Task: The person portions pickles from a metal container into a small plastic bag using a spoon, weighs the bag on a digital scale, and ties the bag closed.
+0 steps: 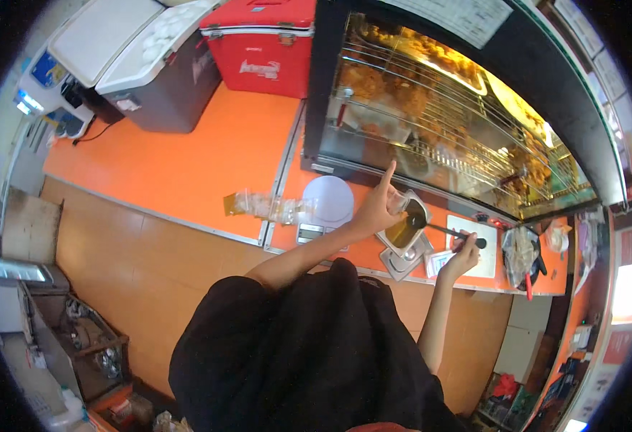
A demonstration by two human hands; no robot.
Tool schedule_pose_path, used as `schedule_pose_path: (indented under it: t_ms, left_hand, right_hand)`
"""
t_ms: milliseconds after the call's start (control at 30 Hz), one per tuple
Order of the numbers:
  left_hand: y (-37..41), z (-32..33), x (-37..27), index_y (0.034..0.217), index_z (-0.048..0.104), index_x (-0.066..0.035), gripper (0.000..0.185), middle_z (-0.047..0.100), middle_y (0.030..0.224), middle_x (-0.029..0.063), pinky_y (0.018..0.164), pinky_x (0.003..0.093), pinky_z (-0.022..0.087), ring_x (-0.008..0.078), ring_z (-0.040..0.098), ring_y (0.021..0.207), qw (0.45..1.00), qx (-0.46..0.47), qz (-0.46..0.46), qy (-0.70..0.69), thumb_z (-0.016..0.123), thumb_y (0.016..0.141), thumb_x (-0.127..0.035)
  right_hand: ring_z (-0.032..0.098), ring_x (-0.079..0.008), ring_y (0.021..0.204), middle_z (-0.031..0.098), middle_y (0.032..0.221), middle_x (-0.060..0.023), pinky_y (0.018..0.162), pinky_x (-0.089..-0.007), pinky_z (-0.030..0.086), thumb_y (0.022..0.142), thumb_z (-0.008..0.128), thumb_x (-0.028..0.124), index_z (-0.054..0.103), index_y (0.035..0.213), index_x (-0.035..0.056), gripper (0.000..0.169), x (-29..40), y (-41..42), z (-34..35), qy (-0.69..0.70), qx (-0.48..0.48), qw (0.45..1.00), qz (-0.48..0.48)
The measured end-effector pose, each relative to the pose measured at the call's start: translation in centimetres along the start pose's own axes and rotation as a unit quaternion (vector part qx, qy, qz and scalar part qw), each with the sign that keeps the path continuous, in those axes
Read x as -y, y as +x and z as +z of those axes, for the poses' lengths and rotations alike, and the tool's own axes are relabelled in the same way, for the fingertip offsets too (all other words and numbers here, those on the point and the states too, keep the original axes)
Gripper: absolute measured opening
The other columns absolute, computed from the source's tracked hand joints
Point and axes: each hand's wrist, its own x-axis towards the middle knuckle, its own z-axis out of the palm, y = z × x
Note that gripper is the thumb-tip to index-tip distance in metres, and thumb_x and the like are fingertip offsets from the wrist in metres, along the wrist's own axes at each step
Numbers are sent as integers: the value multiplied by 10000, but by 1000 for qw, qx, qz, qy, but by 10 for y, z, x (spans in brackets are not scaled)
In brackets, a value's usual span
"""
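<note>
My left hand (pixel 378 208), index finger stretched out, grips a small clear plastic container (pixel 398 201) at the near-left rim of a steel food pan (pixel 425 202). Brown-yellow liquid (pixel 399 235) lies in the pan. In my right hand (pixel 462 258) is a black-handled ladle (pixel 445 230), its bowl end inside the pan. A steel lid (pixel 402 263) rests on the counter just in front of the pan. To the left stands a round-topped kitchen scale (pixel 328 201), with a row of small clear packets (pixel 273 207) beside it.
A glass-fronted warming cabinet (pixel 429 124) with fried food rises behind the pan. Right of it are a white cutting board (pixel 472 224) and a plastic bag (pixel 520 248). Red (pixel 262 59) and grey (pixel 159 102) cooler boxes stand on the orange counter (pixel 186 167), left.
</note>
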Motion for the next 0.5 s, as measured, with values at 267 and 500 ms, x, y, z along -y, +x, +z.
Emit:
schedule_pose_path:
  t_ms: [267, 500]
  left_hand:
    - [-11, -7, -21, 967, 517, -25, 466, 531, 939, 120, 641, 337, 486, 255, 592, 789, 999, -41, -11, 23, 813, 621, -128]
    - [-21, 2, -26, 958, 497, -22, 504, 578, 897, 112, 625, 285, 507, 179, 625, 791, 997, -58, 17, 40, 841, 682, -266]
  right_hand:
    - [455, -58, 617, 547, 745, 10, 568, -204, 366, 913, 588, 164, 607, 1107, 35, 234, -24, -8, 36, -86, 258, 962, -17]
    - [571, -168, 753, 616, 875, -79, 713, -275, 457, 698, 674, -64, 582, 1146, 59, 473, 49, -54, 54, -101, 340, 912, -204]
